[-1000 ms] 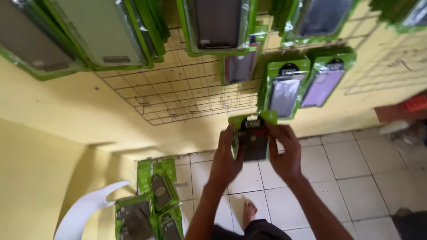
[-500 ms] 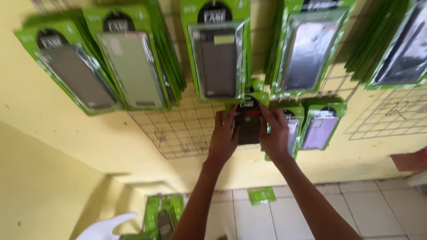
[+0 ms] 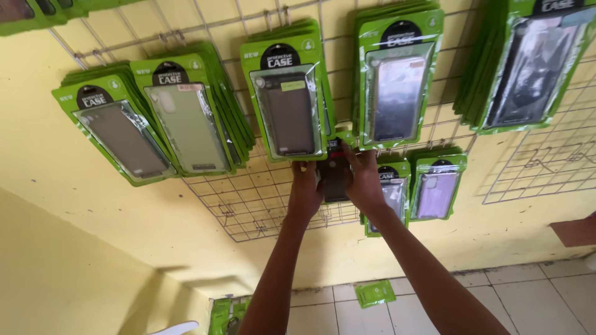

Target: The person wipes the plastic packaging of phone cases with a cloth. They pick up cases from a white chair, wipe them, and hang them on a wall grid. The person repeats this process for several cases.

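Observation:
Both my hands are raised against a wire grid rack (image 3: 248, 198) on a yellow wall. My left hand (image 3: 305, 191) and my right hand (image 3: 362, 180) grip the two sides of one green phone case package (image 3: 334, 177) with a dark case inside. The package is pressed to the grid just below a hanging stack of dark case packages (image 3: 288, 102) and a stack of clear case packages (image 3: 397, 84). Its top edge is tucked behind those stacks, so the hook is hidden.
More green package stacks hang on the left (image 3: 155, 118), on the upper right (image 3: 531, 62), and two smaller ones lower right (image 3: 437, 186). One green package (image 3: 374, 293) lies on the tiled floor, with others by the wall (image 3: 225, 313). A white curved object (image 3: 175, 327) is at the bottom.
My hands have lifted the package from near floor height up to the grid, and my view has tilted upward so that more hanging stacks show.

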